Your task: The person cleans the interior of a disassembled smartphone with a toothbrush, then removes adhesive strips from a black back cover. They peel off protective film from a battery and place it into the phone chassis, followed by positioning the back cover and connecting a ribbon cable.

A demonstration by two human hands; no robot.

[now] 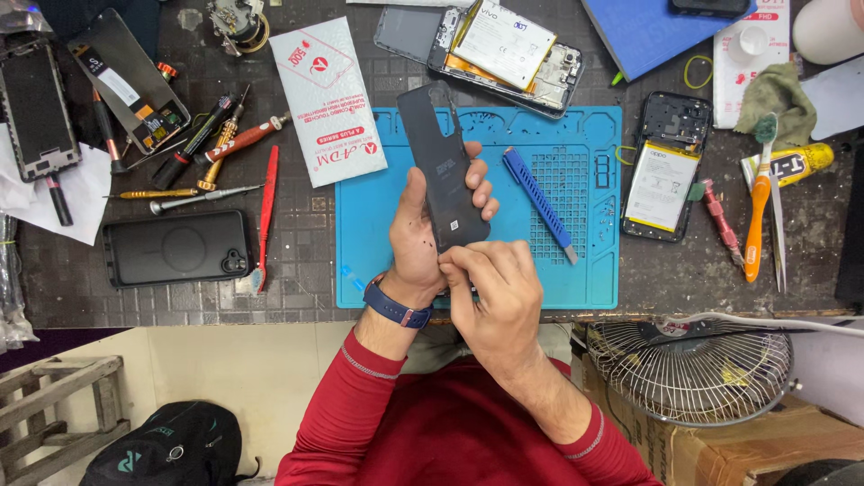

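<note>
My left hand [416,236] grips a dark phone back cover [441,166], held upright over the blue work mat [378,225]. Its thumb lies along the cover's left edge and the fingers wrap behind its right edge. My right hand [493,286] pinches the cover's lower end with thumb and fingertips. A blue band sits on my left wrist. Both sleeves are red.
A blue utility knife [538,202] lies on the mat. Opened phones [664,173] [508,49], a black phone case [175,247], several screwdrivers [211,148], red tweezers [266,211], a white pouch [328,99] and a toothbrush [759,193] crowd the table. A fan [688,364] stands below the table edge.
</note>
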